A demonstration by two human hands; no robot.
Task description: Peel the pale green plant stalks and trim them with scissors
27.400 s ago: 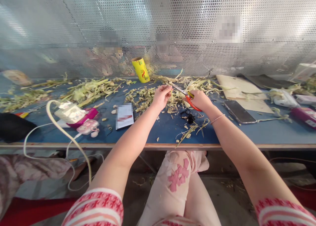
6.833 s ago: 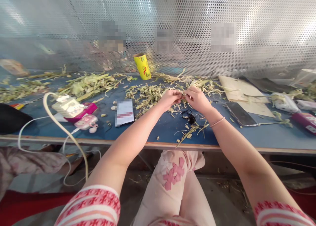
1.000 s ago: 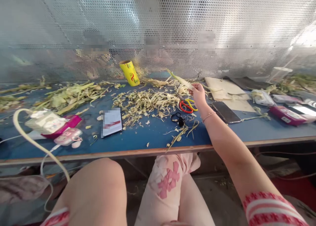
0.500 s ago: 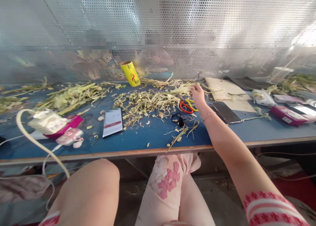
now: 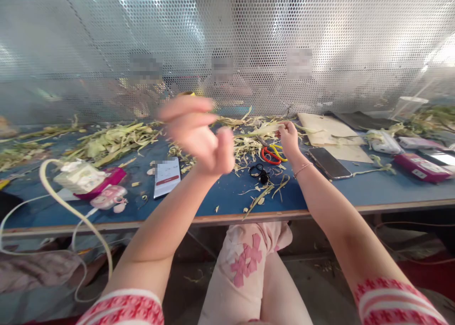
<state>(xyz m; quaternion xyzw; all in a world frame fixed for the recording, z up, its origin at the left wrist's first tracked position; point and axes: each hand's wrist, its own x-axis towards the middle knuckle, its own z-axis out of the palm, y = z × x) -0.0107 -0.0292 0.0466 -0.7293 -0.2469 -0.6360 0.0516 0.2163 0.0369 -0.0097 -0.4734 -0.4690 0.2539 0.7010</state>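
My left hand (image 5: 199,130) is raised over the table, smeared by motion; its fingers look apart from the thumb, and nothing shows in them. It covers part of the pile of pale plant scraps (image 5: 245,147) and most of a yellow tube (image 5: 193,94). Behind that pile, my right hand (image 5: 288,134) pinches the end of a pale dried leaf strip (image 5: 269,128). Scissors (image 5: 270,162) with red and yellow handles lie just below the right hand, their blades partly among the scraps. Closer to me is a small black corded item (image 5: 263,177).
A lit phone (image 5: 165,180) lies left, beside a magenta-and-cream box (image 5: 87,180) with a thick pale cable (image 5: 76,210). More leaves (image 5: 119,140) are heaped behind. A dark phone (image 5: 330,163), cardboard (image 5: 325,130) and a magenta device (image 5: 422,167) sit right. A perforated metal panel (image 5: 263,36) stands behind.
My left hand has come into view from below and reached over the middle of the table, now covering the yellow tube. My right hand stays pinched at the leaf strip. The view has shifted slightly.
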